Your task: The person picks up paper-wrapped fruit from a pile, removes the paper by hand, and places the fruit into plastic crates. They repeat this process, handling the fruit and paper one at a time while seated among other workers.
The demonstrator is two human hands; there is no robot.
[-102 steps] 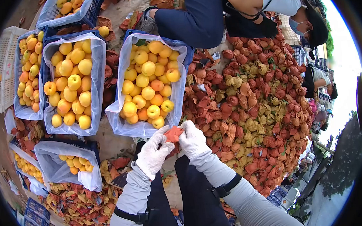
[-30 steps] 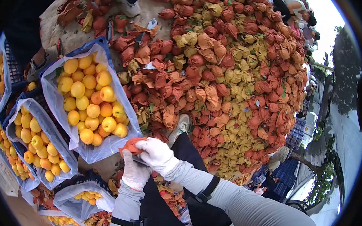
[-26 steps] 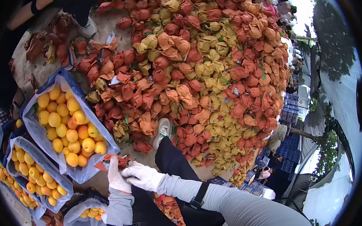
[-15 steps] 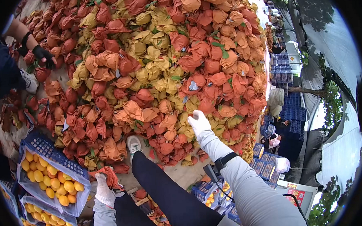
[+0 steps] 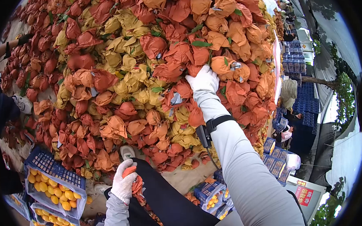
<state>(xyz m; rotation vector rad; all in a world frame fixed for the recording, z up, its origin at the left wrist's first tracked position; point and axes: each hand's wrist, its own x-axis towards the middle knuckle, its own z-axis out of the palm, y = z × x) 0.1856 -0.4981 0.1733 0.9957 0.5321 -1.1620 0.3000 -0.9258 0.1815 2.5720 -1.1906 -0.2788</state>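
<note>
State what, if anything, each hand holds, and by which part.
Left hand: paper, by its upper end. Right hand, on the pile: grip cannot be told.

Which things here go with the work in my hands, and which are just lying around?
Likely part of the work:
left hand, holding crumpled orange paper
right hand, at the heap of paper-wrapped bundles
blue crate with yellow fruit, lower left

Apparently just around:
stacked blue crates, at right
red sign, lower right

On pale floor (image 5: 174, 179): broad heap of red, orange and yellow paper-wrapped bundles (image 5: 140, 84); beside it, blue plastic mesh crates (image 5: 54, 164).
</note>
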